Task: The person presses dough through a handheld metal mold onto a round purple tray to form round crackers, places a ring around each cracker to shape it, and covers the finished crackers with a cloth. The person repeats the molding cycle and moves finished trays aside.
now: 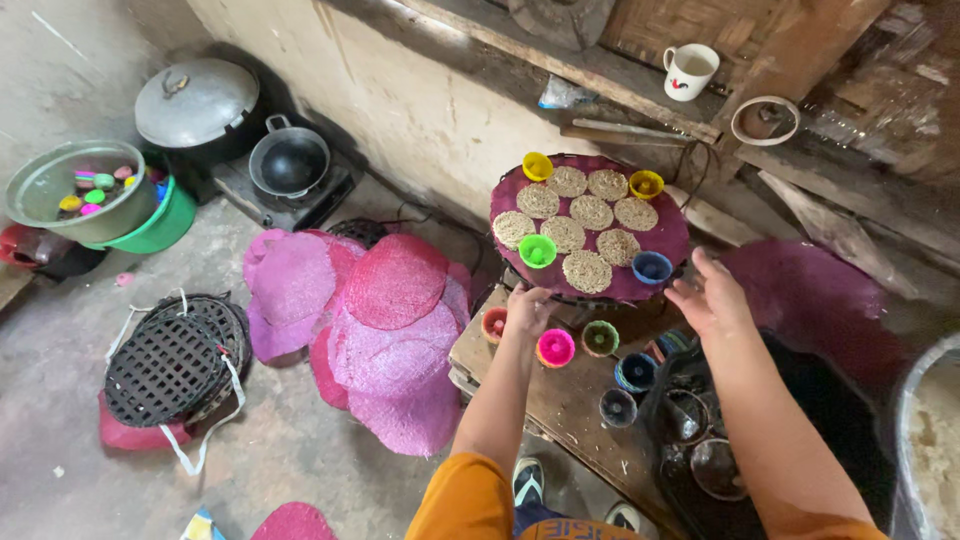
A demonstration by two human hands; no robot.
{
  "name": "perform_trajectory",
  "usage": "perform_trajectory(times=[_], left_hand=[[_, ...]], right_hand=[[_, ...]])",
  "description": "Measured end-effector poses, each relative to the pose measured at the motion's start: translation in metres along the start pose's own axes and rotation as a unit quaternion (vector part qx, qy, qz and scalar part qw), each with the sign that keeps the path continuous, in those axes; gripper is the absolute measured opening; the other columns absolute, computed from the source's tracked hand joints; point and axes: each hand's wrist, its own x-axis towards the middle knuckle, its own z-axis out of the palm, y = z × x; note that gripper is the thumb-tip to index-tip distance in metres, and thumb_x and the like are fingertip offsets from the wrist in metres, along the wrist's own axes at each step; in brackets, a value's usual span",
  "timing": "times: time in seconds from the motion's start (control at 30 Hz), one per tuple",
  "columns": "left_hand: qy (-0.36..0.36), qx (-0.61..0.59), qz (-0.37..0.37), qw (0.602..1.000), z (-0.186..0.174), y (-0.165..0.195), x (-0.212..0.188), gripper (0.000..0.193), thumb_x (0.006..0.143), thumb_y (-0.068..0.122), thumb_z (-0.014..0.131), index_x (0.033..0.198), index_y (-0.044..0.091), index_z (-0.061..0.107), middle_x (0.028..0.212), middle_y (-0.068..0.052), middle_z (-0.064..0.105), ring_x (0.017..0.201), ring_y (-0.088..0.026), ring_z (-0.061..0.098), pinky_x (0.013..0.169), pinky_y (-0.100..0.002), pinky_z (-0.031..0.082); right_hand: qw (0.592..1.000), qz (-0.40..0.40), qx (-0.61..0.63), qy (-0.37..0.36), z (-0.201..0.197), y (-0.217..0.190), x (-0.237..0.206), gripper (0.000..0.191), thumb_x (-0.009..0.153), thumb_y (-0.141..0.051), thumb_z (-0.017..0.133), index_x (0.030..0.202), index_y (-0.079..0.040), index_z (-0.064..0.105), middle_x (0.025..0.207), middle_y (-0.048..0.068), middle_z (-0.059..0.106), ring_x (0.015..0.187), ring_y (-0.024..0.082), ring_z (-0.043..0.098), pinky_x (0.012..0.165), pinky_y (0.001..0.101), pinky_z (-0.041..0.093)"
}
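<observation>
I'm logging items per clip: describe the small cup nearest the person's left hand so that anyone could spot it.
Start at the round purple mat holding pale woven discs and small cups, raised above a wooden bench. The left hand grips the mat's near edge; just left of it, on the bench, sits the orange-red cup. Its neighbours on the bench are pink, green and blue.

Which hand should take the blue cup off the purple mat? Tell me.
Probably the right hand: it hovers open just beside the blue cup on the purple mat. The left hand is at the mat's opposite edge.
</observation>
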Motion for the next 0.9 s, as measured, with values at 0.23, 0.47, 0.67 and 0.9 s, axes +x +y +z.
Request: perform_trajectory(times=[0.23, 0.47, 0.67, 0.9], left_hand=[[0.000, 0.008, -0.015, 1.000, -0.006, -0.011, 0.003, 0.045, 0.080, -0.013, 0.056, 0.121, 0.005, 0.057, 0.107, -0.011, 0.068, 0.097, -0.028, 0.069, 0.086, -0.053, 0.060], [0.034, 0.040, -0.037, 0.998, -0.011, -0.011, 0.005, 0.046, 0.081, -0.011, 0.056, 0.122, 0.010, 0.058, 0.106, -0.007, 0.066, 0.095, -0.025, 0.066, 0.082, -0.053, 0.058], [0.066, 0.010, -0.051, 0.996, -0.018, -0.014, 0.016, 0.056, 0.076, -0.014, 0.051, 0.123, 0.015, 0.054, 0.106, -0.009, 0.063, 0.093, -0.029, 0.064, 0.083, -0.057, 0.057], [0.158, 0.036, -0.067, 0.984, -0.018, -0.017, 0.024, 0.039, 0.081, -0.015, 0.057, 0.112, 0.006, 0.046, 0.096, -0.014, 0.054, 0.082, -0.029, 0.058, 0.073, -0.053, 0.050]], right_hand=[[0.992, -0.033, 0.108, -0.050, -0.055, -0.015, -0.011, 0.053, 0.100, -0.031, 0.072, 0.141, -0.009, 0.048, 0.145, 0.019, 0.046, 0.119, 0.035, 0.059, 0.108, 0.0600, 0.050], [0.991, -0.077, 0.090, -0.070, -0.110, -0.016, -0.036, 0.035, 0.104, -0.027, 0.064, 0.133, -0.009, 0.056, 0.137, 0.016, 0.055, 0.129, 0.036, 0.056, 0.113, 0.0572, 0.045], [0.994, -0.068, 0.056, -0.062, -0.132, -0.003, -0.058, 0.032, 0.105, -0.022, 0.058, 0.131, -0.004, 0.060, 0.135, 0.017, 0.061, 0.125, 0.034, 0.059, 0.115, 0.0530, 0.045], [0.994, -0.075, 0.040, -0.075, -0.140, 0.002, -0.078, 0.025, 0.107, -0.019, 0.057, 0.127, -0.004, 0.061, 0.130, 0.014, 0.064, 0.123, 0.032, 0.061, 0.114, 0.0513, 0.046]])
